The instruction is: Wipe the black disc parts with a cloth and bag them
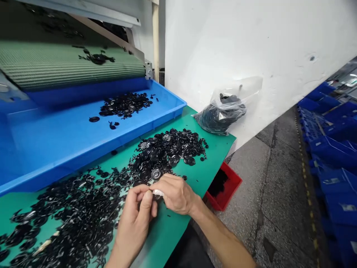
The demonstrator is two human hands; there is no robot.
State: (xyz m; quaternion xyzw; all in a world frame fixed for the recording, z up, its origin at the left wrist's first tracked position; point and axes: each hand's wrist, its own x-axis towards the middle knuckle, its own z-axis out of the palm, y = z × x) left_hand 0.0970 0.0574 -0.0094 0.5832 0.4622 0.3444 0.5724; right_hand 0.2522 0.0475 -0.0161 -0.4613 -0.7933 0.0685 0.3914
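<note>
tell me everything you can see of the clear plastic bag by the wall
The clear plastic bag is thin, creased and see-through, with glare on its side. It sits at the far right corner of the green tabletop, against the white panel. Its lower part bulges with black pieces; the looser upper part flares toward the right, and some dark pieces show near the top. Neither hand touches it.

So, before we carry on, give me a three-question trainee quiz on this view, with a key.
1. Multiple choice: what colour is the bin below the table's edge? A) blue B) red C) white
2. True or false: the clear bag rests on the table, outside the tray.
3. Fill in: the left hand and right hand come together over the ____ table.

Key: 1 B; 2 true; 3 green.
</note>
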